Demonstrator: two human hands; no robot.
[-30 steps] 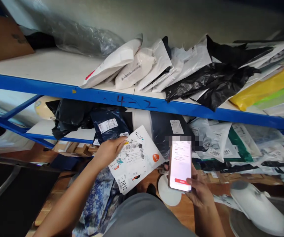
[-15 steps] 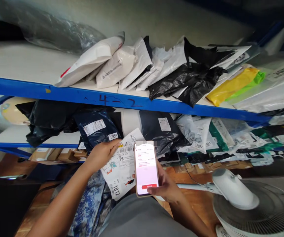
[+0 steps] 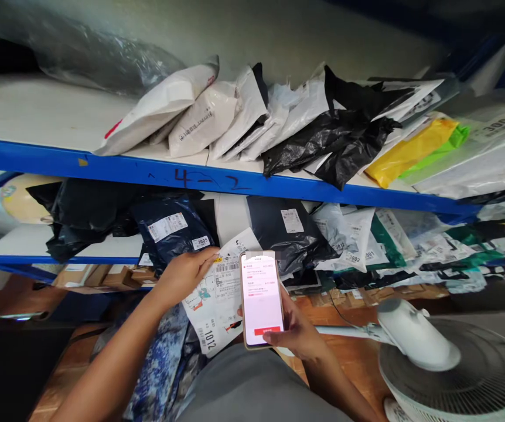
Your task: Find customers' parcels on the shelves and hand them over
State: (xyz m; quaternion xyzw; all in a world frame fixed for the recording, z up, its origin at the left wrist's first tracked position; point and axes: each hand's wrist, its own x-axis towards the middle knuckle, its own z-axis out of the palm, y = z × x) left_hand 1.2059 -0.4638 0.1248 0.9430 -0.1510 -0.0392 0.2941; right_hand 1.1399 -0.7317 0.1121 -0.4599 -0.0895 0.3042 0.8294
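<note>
My left hand [image 3: 190, 272] pinches the upper left edge of a flat white mailer bag [image 3: 211, 305], which carries a printed shipping label, small drawings and the number 1012. In my right hand [image 3: 296, 331] is a smartphone [image 3: 262, 305] with a lit screen showing lines of text and a red button. My right thumb rests at that button. The phone overlaps the right side of the mailer bag. Just beyond, a dark blue parcel [image 3: 173, 225] with a 3005 sticker and a black parcel [image 3: 283, 237] with a white label lie on the lower shelf.
A blue shelf beam [image 3: 147, 174] marked 4-2 runs across in front, below white and black parcels and a yellow parcel [image 3: 415, 151]. Several cardboard boxes [image 3: 118, 275] sit underneath. A white fan [image 3: 459, 363] stands close on my right.
The phone and the mailer bag have shifted very slightly to the right in view. Both hands keep their grips, and the thumb stays at the red button.
</note>
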